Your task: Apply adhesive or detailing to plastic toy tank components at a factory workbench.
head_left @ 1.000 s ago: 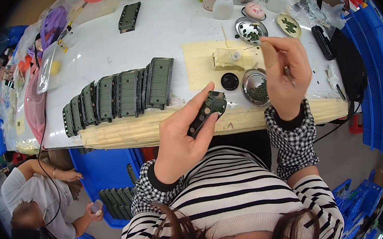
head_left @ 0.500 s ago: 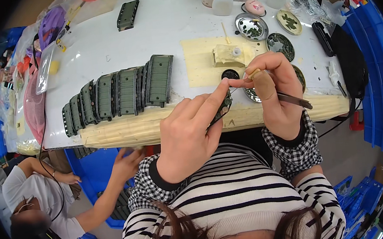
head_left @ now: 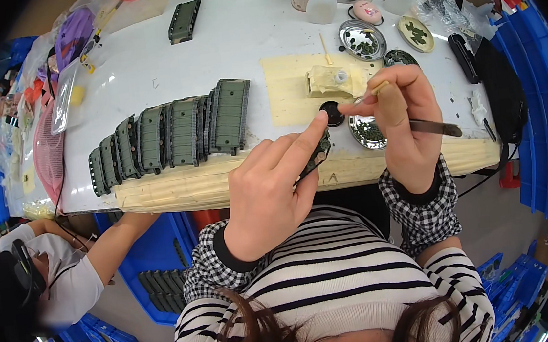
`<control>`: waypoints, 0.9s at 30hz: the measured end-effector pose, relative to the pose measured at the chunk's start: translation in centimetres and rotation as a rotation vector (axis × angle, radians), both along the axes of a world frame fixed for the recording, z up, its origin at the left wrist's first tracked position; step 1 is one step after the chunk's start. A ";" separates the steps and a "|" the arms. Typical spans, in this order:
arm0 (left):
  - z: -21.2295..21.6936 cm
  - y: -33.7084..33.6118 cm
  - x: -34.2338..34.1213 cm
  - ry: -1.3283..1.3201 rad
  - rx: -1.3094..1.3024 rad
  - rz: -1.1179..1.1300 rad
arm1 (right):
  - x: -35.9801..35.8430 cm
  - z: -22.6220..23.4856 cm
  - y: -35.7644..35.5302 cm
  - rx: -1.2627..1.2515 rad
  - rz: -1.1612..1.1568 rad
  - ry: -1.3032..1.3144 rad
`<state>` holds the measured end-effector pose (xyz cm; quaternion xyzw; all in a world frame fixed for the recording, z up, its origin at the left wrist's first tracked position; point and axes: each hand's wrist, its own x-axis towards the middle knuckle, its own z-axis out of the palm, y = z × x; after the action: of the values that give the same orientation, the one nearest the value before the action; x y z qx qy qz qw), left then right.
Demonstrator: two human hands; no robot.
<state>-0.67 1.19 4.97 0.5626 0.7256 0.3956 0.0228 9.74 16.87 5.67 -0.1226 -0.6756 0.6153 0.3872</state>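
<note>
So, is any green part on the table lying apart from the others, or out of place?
Yes, one. A single green tracked part lies alone at the far side of the white table, away from the overlapping row of green parts. Nothing looks spilled or damaged. The left hand holds another green piece.

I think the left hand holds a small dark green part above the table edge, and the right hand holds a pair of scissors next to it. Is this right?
Not quite. In the head view the right hand holds a slim brush-like tool, not scissors. The rest is right: the left hand holds a small dark green part above the table edge.
</note>
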 end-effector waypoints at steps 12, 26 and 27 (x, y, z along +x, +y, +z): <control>-0.5 -0.2 -0.2 -1.211 0.105 -0.087 | -1.9 -1.9 3.3 0.750 -0.300 -0.365; -3.1 0.5 0.7 -1.101 0.383 -0.235 | 1.6 1.2 -1.4 0.366 0.046 -0.249; -3.2 0.4 0.8 -1.103 0.390 -0.234 | 1.5 1.0 -1.4 0.350 0.057 -0.234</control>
<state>0.10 1.61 1.73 0.3443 0.4536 0.7503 0.3359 11.28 15.44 6.70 -0.1050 -0.8159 0.4807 0.3038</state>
